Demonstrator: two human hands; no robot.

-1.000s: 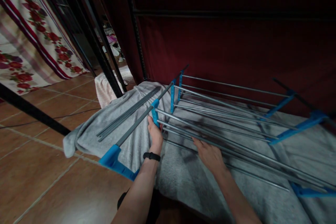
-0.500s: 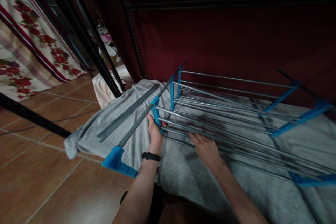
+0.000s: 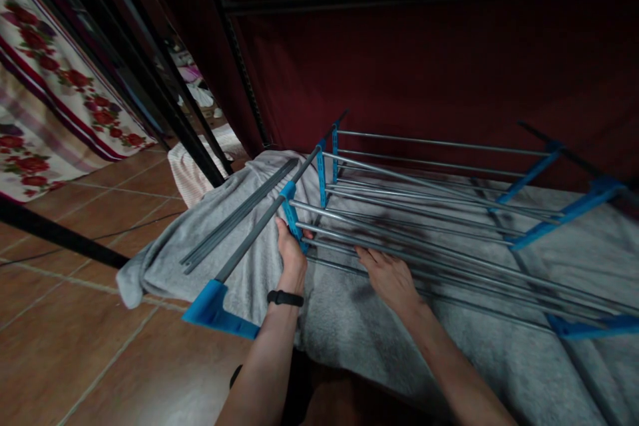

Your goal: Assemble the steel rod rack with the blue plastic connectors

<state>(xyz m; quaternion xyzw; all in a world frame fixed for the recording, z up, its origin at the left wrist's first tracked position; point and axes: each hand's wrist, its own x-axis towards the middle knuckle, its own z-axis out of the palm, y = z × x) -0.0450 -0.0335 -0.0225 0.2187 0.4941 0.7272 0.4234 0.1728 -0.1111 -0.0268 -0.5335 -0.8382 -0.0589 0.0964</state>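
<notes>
A rack of thin metal rods with blue plastic end brackets lies on a grey blanket (image 3: pixel 344 333). My left hand (image 3: pixel 291 253) is closed around a blue bracket (image 3: pixel 290 214) at the rack's left end, thumb on the near side and fingertips showing behind it. Through that bracket runs a grey tube (image 3: pixel 252 239), which ends in a blue corner foot (image 3: pixel 217 311) at lower left. My right hand (image 3: pixel 389 279) is at the near metal rods (image 3: pixel 335 267), its fingers bent around them and partly hidden.
Loose grey tubes (image 3: pixel 234 216) lie together on the blanket at left. Black metal posts (image 3: pixel 170 86) stand behind it. A dark red cloth (image 3: pixel 399 73) hangs along the back. Tiled floor (image 3: pixel 100 339) and a flowered curtain (image 3: pixel 74 80) are at left.
The whole view has shifted slightly, so the rack and blanket appear a little further left. Both hands keep the same places on the rack.
</notes>
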